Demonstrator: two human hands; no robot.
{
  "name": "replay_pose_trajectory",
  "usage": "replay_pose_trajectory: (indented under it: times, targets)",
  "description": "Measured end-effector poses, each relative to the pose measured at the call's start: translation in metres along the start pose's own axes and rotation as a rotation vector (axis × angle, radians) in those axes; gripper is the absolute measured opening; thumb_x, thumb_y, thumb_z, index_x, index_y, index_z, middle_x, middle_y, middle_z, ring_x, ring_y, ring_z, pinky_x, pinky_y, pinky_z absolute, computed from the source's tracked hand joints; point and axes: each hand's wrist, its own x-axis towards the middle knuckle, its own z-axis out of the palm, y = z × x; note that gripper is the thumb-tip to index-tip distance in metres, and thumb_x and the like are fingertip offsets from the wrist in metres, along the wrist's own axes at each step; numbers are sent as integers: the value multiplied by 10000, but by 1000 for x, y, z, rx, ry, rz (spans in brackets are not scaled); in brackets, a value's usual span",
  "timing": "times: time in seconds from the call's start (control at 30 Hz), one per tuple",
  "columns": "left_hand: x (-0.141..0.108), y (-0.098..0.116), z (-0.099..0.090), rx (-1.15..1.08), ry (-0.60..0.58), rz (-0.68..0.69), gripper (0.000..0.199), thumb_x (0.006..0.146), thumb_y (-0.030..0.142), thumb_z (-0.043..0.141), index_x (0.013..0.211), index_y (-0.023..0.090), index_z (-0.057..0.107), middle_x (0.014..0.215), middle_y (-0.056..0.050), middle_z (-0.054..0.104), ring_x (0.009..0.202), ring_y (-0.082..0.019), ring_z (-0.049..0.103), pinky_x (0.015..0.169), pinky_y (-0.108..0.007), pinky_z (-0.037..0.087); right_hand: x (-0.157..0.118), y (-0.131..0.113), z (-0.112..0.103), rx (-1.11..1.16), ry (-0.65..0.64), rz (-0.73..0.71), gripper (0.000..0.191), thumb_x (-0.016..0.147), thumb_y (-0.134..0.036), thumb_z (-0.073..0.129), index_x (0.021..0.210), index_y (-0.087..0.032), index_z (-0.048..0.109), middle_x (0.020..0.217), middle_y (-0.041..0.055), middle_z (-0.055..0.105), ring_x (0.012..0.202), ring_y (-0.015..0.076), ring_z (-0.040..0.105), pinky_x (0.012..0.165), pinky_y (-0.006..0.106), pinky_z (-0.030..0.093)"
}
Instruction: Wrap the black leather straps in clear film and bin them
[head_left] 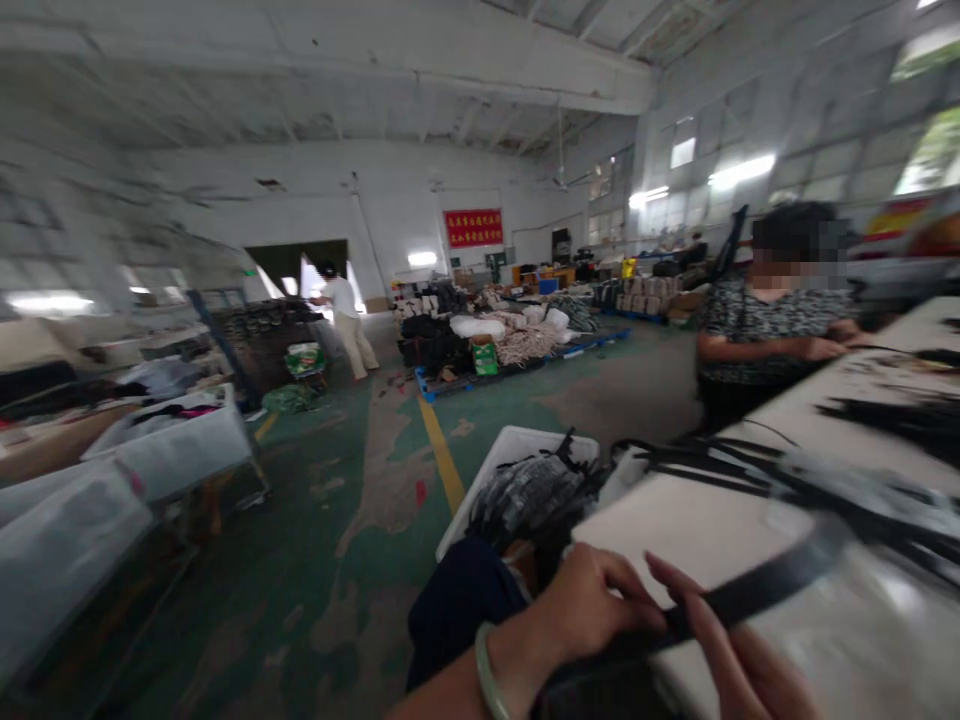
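Observation:
A flat black strap (772, 580) runs across the front of the white table (697, 520), partly smeared by motion. My left hand (592, 600), with a pale green bangle (489, 670) on the wrist, is closed on the strap's nearer part. On the strap a little further right, my right hand (731, 640) pinches it between thumb and fingers. Below my hands lies something dark that I cannot make out. More black straps (697, 460) lie across the table behind the held one.
A white bin (480, 480) full of dark strap pieces (532, 495) stands left of the table. Across the table's far side a co-worker (780, 310) handles something thin. White tubs (187, 440) stand at left. Another person (349, 320) stands beyond, near piled goods on a blue pallet (450, 385).

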Motion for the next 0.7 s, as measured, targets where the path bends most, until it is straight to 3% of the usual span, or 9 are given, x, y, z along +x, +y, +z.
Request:
replay_pose_trajectory:
  times: [0.1, 0.17, 0.23, 0.37, 0.47, 0.57, 0.7]
  targets:
    - [8, 5, 3, 14, -35, 23, 227, 617, 324, 751, 669, 106, 710, 657, -33, 609, 643, -128, 528, 616, -229, 367, 6, -22, 1, 333, 107, 161, 385, 808, -368, 615, 1175, -251, 613, 1211, 53, 600, 1160, 229, 535, 1029, 371, 406]
    - [13, 6, 3, 28, -76, 29, 210, 642, 303, 735, 639, 96, 697, 633, -27, 584, 623, -118, 509, 597, -225, 342, 18, -30, -9, 616, 266, 206, 321, 807, -347, 632, 1103, -224, 641, 1091, 72, 658, 1051, 220, 604, 982, 396, 446]
    - [17, 9, 6, 70, -102, 49, 188, 664, 276, 718, 619, 96, 690, 640, -29, 576, 639, -120, 510, 602, -225, 334, 24, -31, -21, 754, 383, 224, 229, 817, -340, 627, 994, -203, 677, 951, 69, 693, 930, 206, 650, 922, 407, 484]
    - [23, 14, 20, 106, -144, 78, 150, 696, 249, 695, 639, 111, 695, 680, -34, 592, 692, -131, 532, 645, -225, 356, 7, -24, -24, 515, 397, 219, 195, 810, -314, 642, 946, -191, 709, 949, 80, 696, 942, 216, 646, 920, 401, 480]
    - [28, 12, 33, 86, -185, 104, 146, 719, 270, 684, 696, 128, 710, 742, -43, 624, 752, -143, 561, 695, -226, 385, -16, -16, -15, 400, 243, 237, 190, 824, -301, 626, 961, -211, 721, 1012, 73, 686, 1028, 224, 615, 973, 404, 445]
    - [32, 4, 44, 112, -207, 103, 149, 715, 279, 687, 718, 133, 719, 764, -49, 640, 767, -149, 575, 704, -229, 397, -25, -12, -23, 490, 120, 290, 241, 820, -293, 631, 1045, -232, 693, 1117, 70, 649, 1076, 235, 592, 997, 432, 425]
    - [35, -6, 52, 189, -201, 57, 158, 688, 279, 702, 660, 123, 702, 682, -37, 620, 688, -138, 561, 649, -225, 393, -15, -11, -48, 552, 354, 204, 226, 876, -325, 552, 1010, -216, 698, 1158, 78, 628, 1112, 249, 569, 1018, 468, 396]
